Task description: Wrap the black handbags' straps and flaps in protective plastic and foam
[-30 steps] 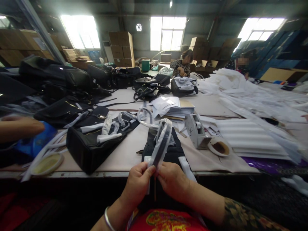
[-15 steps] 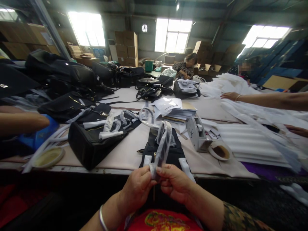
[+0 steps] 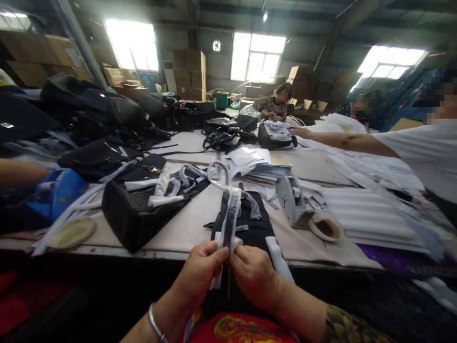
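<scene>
A black strap in clear plastic wrap (image 3: pixel 230 219) rises from between my hands, above a black bag (image 3: pixel 259 221) at the table's front edge. Thumb and fingers of my left hand (image 3: pixel 200 271) pinch the wrapped strap. My right hand (image 3: pixel 255 271) is closed against its other side, with a bit of white wrapping showing at the fingers. A white foam-wrapped strap (image 3: pixel 276 257) hangs over the edge to the right. Further wrapped strap loops (image 3: pixel 217 174) lie behind the bag.
Another black bag (image 3: pixel 139 214) lies to the left, near a shallow round dish (image 3: pixel 73 232). Papers (image 3: pixel 264 164), a tape dispenser (image 3: pixel 294 202) and white foam sheets (image 3: pixel 367 214) are to the right. A co-worker's arm (image 3: pixel 350 142) reaches in from the right.
The strap between my hands has turned more upright, and my right hand has rolled over, knuckles up. The co-worker at right has leaned in, reaching further left toward a bag.
</scene>
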A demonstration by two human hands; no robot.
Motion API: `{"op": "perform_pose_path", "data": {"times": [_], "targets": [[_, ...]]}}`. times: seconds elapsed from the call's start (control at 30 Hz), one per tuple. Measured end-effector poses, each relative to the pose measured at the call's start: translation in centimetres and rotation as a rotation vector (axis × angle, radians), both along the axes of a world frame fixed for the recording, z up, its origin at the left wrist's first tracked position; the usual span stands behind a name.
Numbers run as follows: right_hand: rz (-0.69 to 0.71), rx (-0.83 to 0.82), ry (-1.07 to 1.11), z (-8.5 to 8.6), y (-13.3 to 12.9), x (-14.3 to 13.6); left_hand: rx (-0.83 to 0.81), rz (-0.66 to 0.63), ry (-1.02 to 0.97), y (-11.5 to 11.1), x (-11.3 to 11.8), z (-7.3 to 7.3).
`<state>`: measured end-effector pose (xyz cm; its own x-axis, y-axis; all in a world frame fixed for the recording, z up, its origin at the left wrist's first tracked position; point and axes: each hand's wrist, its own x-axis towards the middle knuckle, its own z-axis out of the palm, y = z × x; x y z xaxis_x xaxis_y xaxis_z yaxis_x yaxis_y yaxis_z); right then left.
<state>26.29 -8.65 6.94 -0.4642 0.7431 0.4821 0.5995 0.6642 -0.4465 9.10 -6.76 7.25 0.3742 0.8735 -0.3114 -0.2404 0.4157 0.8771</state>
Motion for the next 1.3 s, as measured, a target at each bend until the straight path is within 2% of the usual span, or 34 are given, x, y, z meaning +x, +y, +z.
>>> {"op": "perform_pose_path", "data": {"times": [0.07,0.17,0.2,0.27,0.33,0.4,0.47,0.57,0.63,0.73,0.8,0.87,0.93,1.03,1.13,1.17,1.23,1.3], "targets": [[0.047,-0.341,0.228,0.7,0.2,0.5,0.118,0.005,0.086,-0.4,-0.1,0.4],[0.121,-1.048,0.761,1.7,0.6,0.9,0.510,0.021,0.292,-1.0,-0.4,0.3],[0.119,-1.226,0.924,1.8,0.6,0.9,0.648,0.030,0.343,-1.1,-0.5,0.1],[0.074,-1.416,1.148,1.9,0.7,0.6,0.850,0.030,0.387,-1.4,-0.7,-0.6],[0.001,-1.436,1.210,1.9,0.7,0.0,0.939,-0.001,0.391,-1.5,-0.9,-1.0],[-0.052,-1.363,1.137,2.1,0.5,-0.4,0.912,-0.052,0.377,-1.4,-1.2,-1.0],[-0.049,-1.166,0.935,2.4,0.3,-0.6,0.708,-0.115,0.305,-1.1,-1.7,-0.6],[0.000,-0.694,0.512,2.3,0.0,-0.4,0.159,-0.169,0.015,-0.4,-2.1,0.0],[0.020,-0.385,0.239,1.5,0.0,-0.1,-0.137,-0.159,-0.167,0.2,-2.0,0.1],[0.038,-0.081,-0.123,-0.1,0.0,0.1,-0.323,-0.148,-0.276,0.7,-1.5,0.1],[0.043,-0.042,-0.299,-0.5,-0.1,0.1,-0.342,-0.135,-0.270,0.7,-1.0,0.0],[0.041,-0.138,-0.327,-0.1,-0.1,0.2,-0.293,-0.105,-0.205,0.5,-0.7,0.0],[0.062,-0.367,-0.128,0.9,0.1,0.5,-0.152,-0.076,-0.094,0.1,-0.6,0.0],[0.114,-0.908,0.470,2.0,0.8,1.0,0.252,-0.048,0.136,-0.6,-0.9,-0.1],[0.084,-1.383,0.994,2.0,1.4,0.9,0.601,-0.057,0.313,-0.9,-1.5,-0.2],[0.058,-1.464,1.102,1.8,1.5,0.7,0.662,-0.079,0.341,-0.8,-1.7,-0.3],[-0.016,-1.518,1.208,1.4,1.5,0.1,0.700,-0.144,0.370,-0.4,-2.1,-0.2],[-0.117,-1.461,1.168,1.2,1.4,-0.4,0.590,-0.234,0.351,0.3,-2.4,0.2]]}}
